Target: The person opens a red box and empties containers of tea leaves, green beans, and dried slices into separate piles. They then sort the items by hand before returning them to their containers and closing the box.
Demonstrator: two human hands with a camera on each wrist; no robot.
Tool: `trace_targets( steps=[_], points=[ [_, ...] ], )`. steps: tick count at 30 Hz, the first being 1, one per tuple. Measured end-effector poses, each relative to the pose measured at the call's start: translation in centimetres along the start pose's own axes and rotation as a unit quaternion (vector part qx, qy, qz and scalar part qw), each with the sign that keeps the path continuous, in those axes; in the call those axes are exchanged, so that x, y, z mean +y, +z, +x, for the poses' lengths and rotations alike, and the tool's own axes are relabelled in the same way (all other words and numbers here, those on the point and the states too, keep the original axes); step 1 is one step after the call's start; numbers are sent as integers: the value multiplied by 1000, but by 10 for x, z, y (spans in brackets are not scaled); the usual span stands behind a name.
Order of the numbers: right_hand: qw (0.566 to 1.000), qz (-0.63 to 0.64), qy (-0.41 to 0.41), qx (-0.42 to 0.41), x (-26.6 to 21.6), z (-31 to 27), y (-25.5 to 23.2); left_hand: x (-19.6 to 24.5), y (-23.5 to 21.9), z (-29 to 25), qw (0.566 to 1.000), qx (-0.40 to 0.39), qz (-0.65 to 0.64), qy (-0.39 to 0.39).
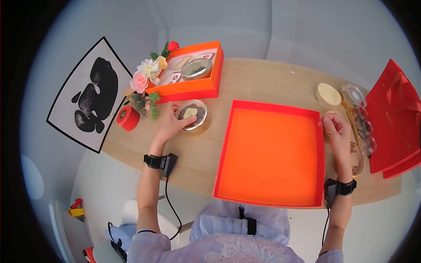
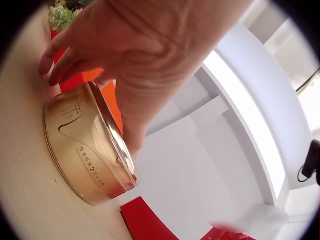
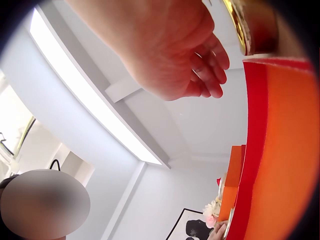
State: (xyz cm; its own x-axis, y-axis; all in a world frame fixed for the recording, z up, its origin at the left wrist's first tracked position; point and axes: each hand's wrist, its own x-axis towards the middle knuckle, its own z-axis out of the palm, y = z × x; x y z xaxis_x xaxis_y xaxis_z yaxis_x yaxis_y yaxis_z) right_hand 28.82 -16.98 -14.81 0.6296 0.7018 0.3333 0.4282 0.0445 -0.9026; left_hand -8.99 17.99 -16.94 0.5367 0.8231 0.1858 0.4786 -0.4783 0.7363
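My left hand (image 1: 169, 122) spans a round golden tin (image 1: 202, 126) on the table, left of the open red box. Its thumb lies on the tin's lid, with the fingers round the far side. In the left wrist view, the tin's printed golden wall (image 2: 75, 145) faces the camera. My right hand (image 1: 340, 133) hovers at the right edge of the red box (image 1: 321, 166), whose inside is orange. Its fingers are loosely bent, with nothing visible between them in the right wrist view. A gold-rimmed tin (image 3: 260, 27) is close by, partly hidden behind that hand in the head view.
An orange gift box (image 1: 188, 93) with a lidded tin (image 1: 196, 70) and flowers (image 1: 140, 82) stands at the back left. A red canister (image 1: 128, 118) and a framed picture (image 1: 94, 94) are left of it. Several containers and a red bag (image 1: 394, 122) stand at right.
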Motion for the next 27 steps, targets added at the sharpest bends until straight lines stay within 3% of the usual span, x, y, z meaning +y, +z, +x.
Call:
trace_targets(
  steps=[5,7,8,11,14,18,20,22,24,25,27],
  points=[
    [1000,10,0,11,8,-1,-3,30,1,-11,998,-1,24,62],
    [1000,21,-8,17,8,-4,-2,39,-2,-20,949,-98,266,134],
    [1000,16,-6,11,7,-5,-2,38,1,-22,947,-99,271,138],
    [1000,-5,-8,9,4,-8,-1,47,16,-27,967,-71,234,68],
    [1000,-22,-19,9,2,-8,0,49,22,-17,973,-41,211,79],
    [999,-4,-30,26,2,-7,-1,50,4,-7,981,-64,156,100],
    [999,-13,-24,31,-1,-8,-2,46,-22,10,990,-89,-105,1],
    [999,-21,-16,31,-4,-10,-2,58,-45,31,986,8,-156,58],
    [999,-22,-22,41,-7,-11,1,78,-60,58,990,103,-91,41],
    [999,-19,-20,41,-9,-13,2,74,-64,81,990,102,-88,40],
    [999,-26,-32,32,-13,-13,2,41,-69,130,992,66,-90,-61]
  ],
)
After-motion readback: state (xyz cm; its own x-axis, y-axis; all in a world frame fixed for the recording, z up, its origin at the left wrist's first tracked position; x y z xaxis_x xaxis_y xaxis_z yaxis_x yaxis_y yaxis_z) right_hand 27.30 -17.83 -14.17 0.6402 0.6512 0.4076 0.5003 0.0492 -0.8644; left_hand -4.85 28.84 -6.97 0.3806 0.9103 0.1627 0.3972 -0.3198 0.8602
